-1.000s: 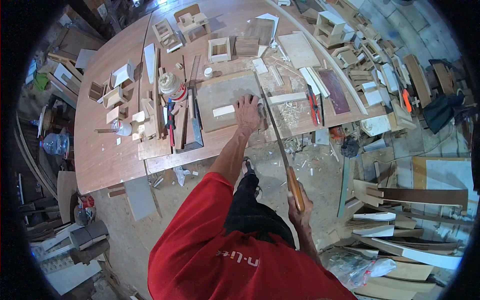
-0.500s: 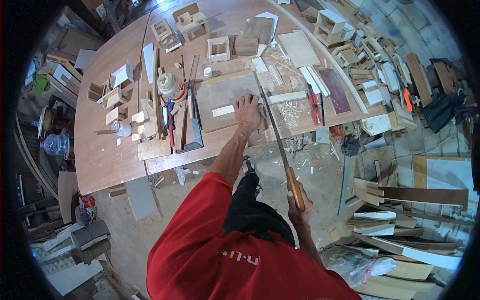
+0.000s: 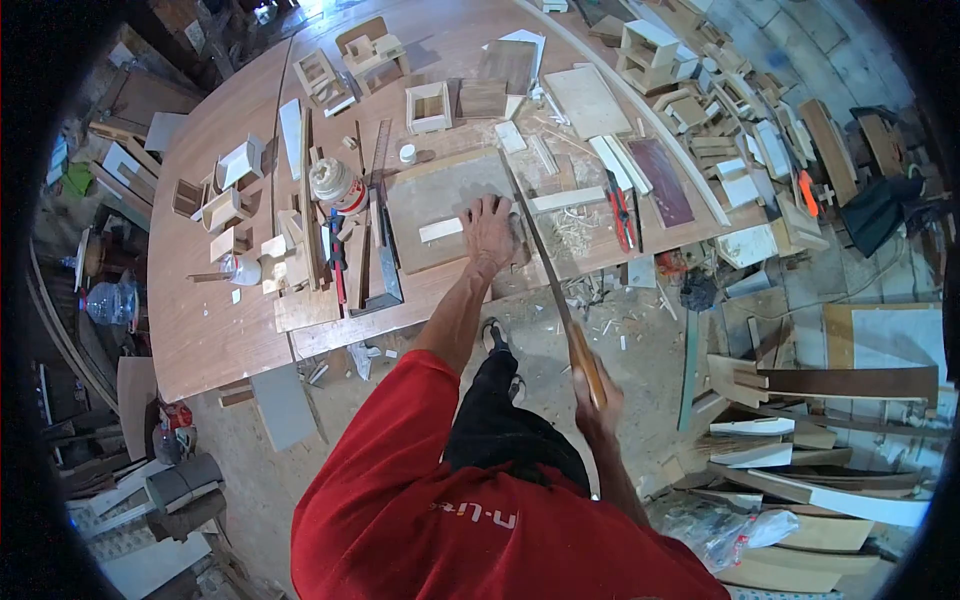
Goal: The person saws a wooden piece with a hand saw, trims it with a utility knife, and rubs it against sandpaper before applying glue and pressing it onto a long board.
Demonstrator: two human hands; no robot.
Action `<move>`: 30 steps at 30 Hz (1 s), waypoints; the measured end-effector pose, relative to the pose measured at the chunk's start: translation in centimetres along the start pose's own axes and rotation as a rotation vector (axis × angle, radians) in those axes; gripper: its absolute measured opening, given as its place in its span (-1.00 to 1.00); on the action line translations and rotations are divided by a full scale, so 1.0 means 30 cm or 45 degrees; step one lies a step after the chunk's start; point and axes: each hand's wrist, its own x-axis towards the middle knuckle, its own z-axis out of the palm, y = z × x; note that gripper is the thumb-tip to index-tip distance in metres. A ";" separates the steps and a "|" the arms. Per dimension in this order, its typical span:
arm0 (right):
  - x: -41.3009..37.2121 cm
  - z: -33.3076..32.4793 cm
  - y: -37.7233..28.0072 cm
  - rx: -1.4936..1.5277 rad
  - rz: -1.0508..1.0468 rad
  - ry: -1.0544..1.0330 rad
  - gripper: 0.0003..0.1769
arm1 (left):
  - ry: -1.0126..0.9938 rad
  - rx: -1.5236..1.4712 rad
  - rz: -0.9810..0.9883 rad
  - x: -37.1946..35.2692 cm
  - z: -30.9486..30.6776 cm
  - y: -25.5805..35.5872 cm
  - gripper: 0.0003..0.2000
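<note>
My left hand (image 3: 488,232) presses down on a pale wooden strip (image 3: 440,230), fingers bent over it, on a flat grey-brown board (image 3: 420,195). The strip seems to run on under the hand to the right, where another pale length (image 3: 568,199) shows beyond the blade. My right hand (image 3: 600,388) is closed round the wooden handle of a handsaw (image 3: 545,255), low in front of the table edge. The narrow blade points away from me and crosses the strip just right of my left hand. Its cutting edge is hidden from above.
Shavings (image 3: 573,232) and red pliers-like tools (image 3: 622,215) lie right of the saw. A glue jar (image 3: 338,187), a metal square (image 3: 385,275) and a small white cap (image 3: 407,154) are to the left. Small wooden boxes (image 3: 428,107) stand farther back. Wood pieces (image 3: 850,385) are stacked at right.
My right hand and the saw have moved slightly forward, toward the table. My left hand stays on the strip. The whole view has shifted a little.
</note>
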 end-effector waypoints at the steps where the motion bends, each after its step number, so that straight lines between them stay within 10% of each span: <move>1: 0.052 0.027 0.009 -0.101 -0.047 -0.001 -0.55 | -0.007 0.000 0.005 -0.005 -0.009 0.009 -0.62; 24: -0.070 -0.032 -0.040 0.019 0.182 -0.084 -0.56 | -0.059 0.017 -0.040 0.005 -0.005 0.005 -0.63; 30: 0.250 0.127 -0.081 0.052 0.129 -0.164 -0.55 | 0.006 -0.059 -0.019 0.005 -0.011 0.008 -0.61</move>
